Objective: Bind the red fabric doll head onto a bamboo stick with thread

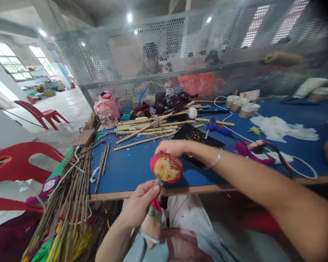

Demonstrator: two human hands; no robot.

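Observation:
A cloth bundle with a round, stuffed head in red and yellow patterned fabric is held up at the table's front edge. My left hand is closed around its gathered neck, thumb on top. Below that grip hang the loose cloth ends in pink, green and cream, over my lap. Behind the head, at its upper side, is my right hand, looking curled closed. Its fingertips are hidden by the head, so I cannot make out what is in them.
Thin sticks lie across the blue tabletop. A black sheet, blue glue gun, white ball and purple pouch with cables lie beyond. At left are long stems and a red chair. People sit behind the mesh screen.

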